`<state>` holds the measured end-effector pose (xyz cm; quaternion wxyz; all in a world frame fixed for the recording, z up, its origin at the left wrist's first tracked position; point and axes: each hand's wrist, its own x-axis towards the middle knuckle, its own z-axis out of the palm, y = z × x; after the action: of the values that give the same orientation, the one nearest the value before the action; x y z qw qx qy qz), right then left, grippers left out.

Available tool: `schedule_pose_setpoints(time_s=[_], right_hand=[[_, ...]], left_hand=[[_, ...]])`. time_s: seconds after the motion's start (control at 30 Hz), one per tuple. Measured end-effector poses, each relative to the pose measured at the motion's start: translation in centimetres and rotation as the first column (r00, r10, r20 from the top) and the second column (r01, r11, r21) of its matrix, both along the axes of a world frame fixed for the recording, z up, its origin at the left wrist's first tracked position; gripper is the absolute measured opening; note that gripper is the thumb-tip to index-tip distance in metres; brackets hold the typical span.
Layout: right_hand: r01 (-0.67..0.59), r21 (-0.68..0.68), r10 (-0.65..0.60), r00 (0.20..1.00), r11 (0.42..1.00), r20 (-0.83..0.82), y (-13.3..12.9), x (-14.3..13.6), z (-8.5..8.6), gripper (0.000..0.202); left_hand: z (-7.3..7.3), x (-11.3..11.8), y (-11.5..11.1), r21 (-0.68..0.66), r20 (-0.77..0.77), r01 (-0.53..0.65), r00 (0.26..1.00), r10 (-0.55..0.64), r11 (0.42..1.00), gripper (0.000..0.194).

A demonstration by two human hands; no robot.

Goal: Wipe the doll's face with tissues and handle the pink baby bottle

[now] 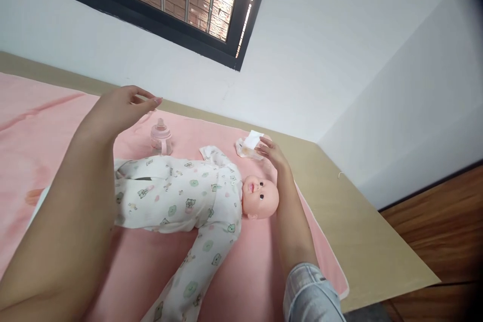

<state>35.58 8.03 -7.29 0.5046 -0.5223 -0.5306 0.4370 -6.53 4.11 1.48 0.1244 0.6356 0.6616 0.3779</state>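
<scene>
One pink sheet (260, 271), spread. One baby doll (181, 196) in printed sleepsuit, face up on it. One pink-topped feeding bottle (161, 133), upright near the left hand (123, 108), thumb and fingers parted, nothing held; probably smooth, best taken by handle. One crumpled clear wrapper (243, 150) and white tissue (253, 139), between doll's head and wall, at the right hand's (274, 153) fingertips, grip unclear; presumably light, limp; pinch edges.

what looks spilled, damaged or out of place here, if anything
Nothing looks spilled or damaged. Only slightly untidy: the clear packet by the right hand looks crumpled, and the pink sheet has a crease at far left.
</scene>
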Motion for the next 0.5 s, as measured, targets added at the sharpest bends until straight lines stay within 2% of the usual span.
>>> schedule_pose_setpoints(time_s=[0.07, 0.17, 0.37, 0.5], right_hand=[[0.004, -0.087, -0.002, 1.000, 0.996, 0.016, 0.0, 0.2, -0.4, 0.053], [0.038, -0.099, -0.032, 0.998, 0.994, 0.059, -0.3, 0.8, -0.9, 0.050], [0.184, 0.057, -0.187, 0.981, 0.981, 0.048, -0.8, 2.5, -2.2, 0.030], [0.346, 0.211, -0.375, 0.919, 0.914, 0.122, -0.8, 3.8, -4.0, 0.029]], left_hand=[[-0.3, -0.4, 0.4, -0.022, -0.007, -0.004, 1.000, 0.004, 1.000, 0.052], [-0.6, -0.8, 0.7, -0.063, 0.002, 0.002, 1.000, -0.002, 0.998, 0.054], [-1.7, -2.0, 1.9, -0.148, -0.017, 0.015, 1.000, -0.018, 0.989, 0.055], [-3.2, -3.3, 3.2, -0.210, -0.085, 0.047, 0.994, -0.067, 0.977, 0.050]])
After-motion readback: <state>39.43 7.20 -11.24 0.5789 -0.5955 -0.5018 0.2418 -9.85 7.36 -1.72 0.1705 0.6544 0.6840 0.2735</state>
